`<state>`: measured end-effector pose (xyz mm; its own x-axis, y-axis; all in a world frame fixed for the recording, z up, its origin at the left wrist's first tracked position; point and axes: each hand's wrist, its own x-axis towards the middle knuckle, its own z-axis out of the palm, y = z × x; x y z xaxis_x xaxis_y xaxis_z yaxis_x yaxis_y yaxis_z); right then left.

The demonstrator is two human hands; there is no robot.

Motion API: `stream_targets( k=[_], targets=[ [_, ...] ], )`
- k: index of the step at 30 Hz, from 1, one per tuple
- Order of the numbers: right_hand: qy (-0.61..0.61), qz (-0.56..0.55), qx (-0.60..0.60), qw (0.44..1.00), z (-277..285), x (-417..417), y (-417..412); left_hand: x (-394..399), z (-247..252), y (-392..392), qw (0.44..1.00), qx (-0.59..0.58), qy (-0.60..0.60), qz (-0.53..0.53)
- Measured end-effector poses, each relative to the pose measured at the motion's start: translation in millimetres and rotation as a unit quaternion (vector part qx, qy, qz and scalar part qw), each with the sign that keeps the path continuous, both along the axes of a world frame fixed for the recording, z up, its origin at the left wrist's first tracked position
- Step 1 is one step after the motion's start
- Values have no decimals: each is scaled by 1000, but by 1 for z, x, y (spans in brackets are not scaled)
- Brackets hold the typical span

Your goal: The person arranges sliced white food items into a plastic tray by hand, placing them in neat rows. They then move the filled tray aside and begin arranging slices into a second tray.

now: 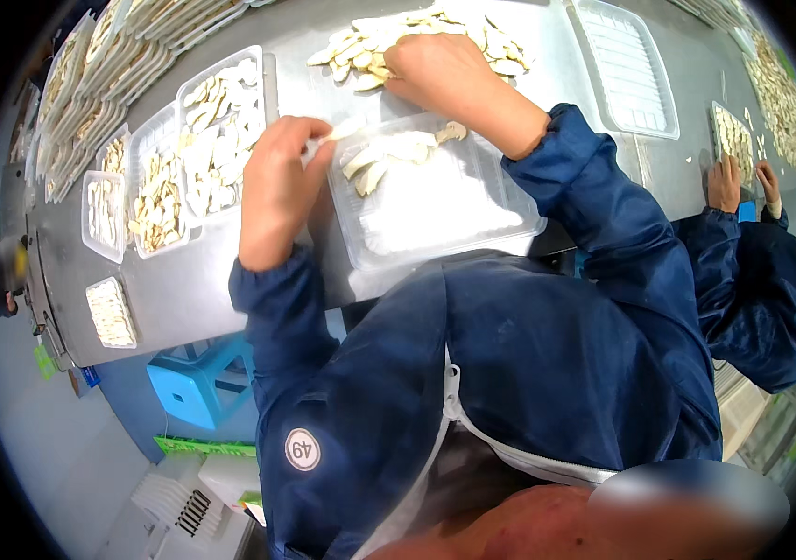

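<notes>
My left hand [279, 189] pinches a pale mushroom slice [347, 129] between thumb and forefinger, above the far left corner of a clear plastic tray [440, 243]. Several slices [398, 148] lie in the far part of that tray, which stands in front of me; glare washes out much of its floor. Beyond it, my right hand [440, 73] reaches into a loose heap of mushroom slices [503, 52] on the steel table. Its fingers are curled down at the heap's near side, and the fingertips are partly hidden, so I cannot tell whether they grip a slice.
Left of me stand filled trays [219, 140] and a smaller box [103, 215], with tall stacks of filled trays [89, 91] behind. An unfilled plastic tray [625, 66] lies at the far right. A co-worker's hands [723, 183] work at a tray further right on the steel table [188, 297].
</notes>
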<state>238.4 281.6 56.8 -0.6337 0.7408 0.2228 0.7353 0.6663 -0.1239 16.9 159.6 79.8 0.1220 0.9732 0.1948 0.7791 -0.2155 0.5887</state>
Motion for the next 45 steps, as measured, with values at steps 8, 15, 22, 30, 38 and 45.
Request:
stream_targets(
  k=[8, 15, 22, 30, 38, 45],
  targets=[
    [59, 4, -6, 998, 11, 13, -15, 27, 4, -61, 997, 0, 58, -45],
    [35, 111, -237, 965, 43, 43, -66, 34, 8, -67, 993, -11, 114, -32],
    [82, 34, -106, 990, 26, 30, -41, 28, 12, -42, 989, 102, 111, -3],
    [18, 88, -39, 995, 3, 1, -7, 14, -16, 48, 999, -13, 24, -16],
    [136, 43, -164, 976, 23, 45, -19, 19, -22, 72, 997, -66, -1, -37],
    [84, 114, -281, 949, 43, 52, -62, 21, -25, 78, 994, -76, 44, -60]
  ],
)
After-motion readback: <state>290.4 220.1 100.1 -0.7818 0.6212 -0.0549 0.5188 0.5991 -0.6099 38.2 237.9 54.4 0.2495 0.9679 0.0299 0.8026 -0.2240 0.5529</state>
